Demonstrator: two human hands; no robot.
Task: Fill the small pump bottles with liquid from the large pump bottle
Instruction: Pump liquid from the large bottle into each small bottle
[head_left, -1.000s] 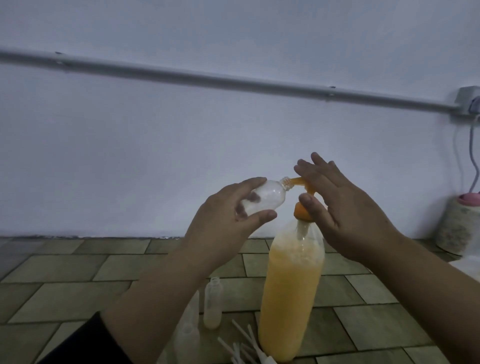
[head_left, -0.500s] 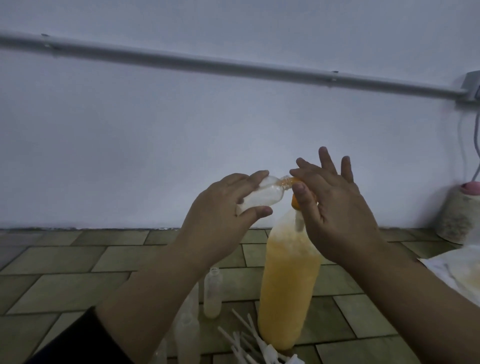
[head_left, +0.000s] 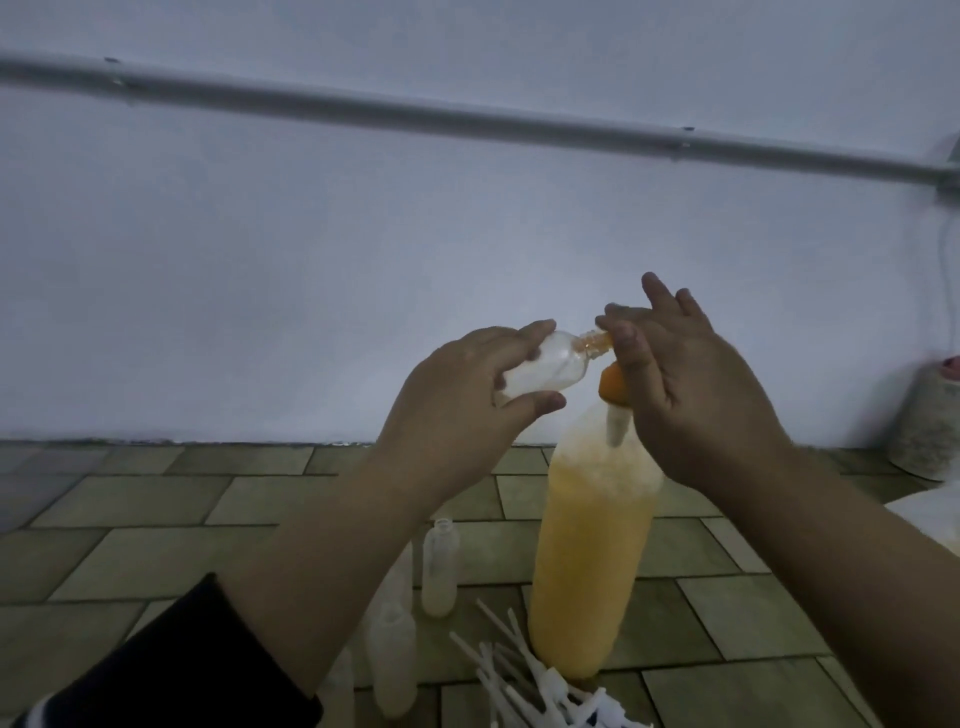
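Note:
The large pump bottle stands on the tiled floor, full of orange liquid, with an orange pump head. My left hand grips a small clear bottle tilted on its side, its threaded neck against the pump's spout. My right hand lies over the pump head with straight fingers, index finger and thumb pressing on it; the top of the pump is hidden beneath. Orange shows in the small bottle's neck.
Several small empty bottles stand on the tiled floor to the left of the large one. A heap of white pump tubes lies in front. A white wall with a conduit pipe is behind; a roll-like object sits far right.
My right hand has pushed the pump head down a little, and its fingers have spread upward. Orange liquid now shows at the small bottle's neck. The view shifted slightly.

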